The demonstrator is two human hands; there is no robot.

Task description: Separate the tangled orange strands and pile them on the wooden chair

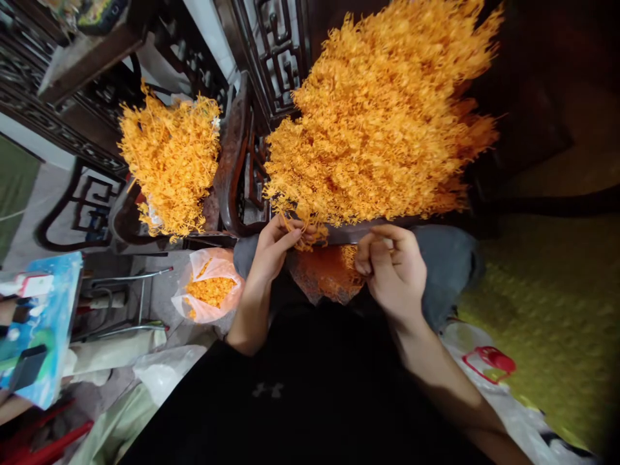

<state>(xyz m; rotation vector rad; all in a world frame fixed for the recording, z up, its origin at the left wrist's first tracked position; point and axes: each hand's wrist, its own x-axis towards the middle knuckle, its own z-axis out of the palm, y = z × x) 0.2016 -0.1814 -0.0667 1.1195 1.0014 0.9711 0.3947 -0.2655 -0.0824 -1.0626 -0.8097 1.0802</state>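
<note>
Orange sprig [312,236]: probably light, soft, fragile; best pinched at base. Left hand [277,248] pinching it; right hand [393,266] apart, curled, grip unclear.

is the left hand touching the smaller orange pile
No, the left hand pinches an orange sprig at the near edge of the larger orange pile, apart from the smaller orange pile.

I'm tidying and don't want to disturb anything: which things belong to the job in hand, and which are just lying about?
In the job:
- left hand, pinching an orange sprig
- right hand
- big pile
- probably small pile, pink bag of orange pieces

Apparently lying about:
- white bag
- red plastic item
</note>
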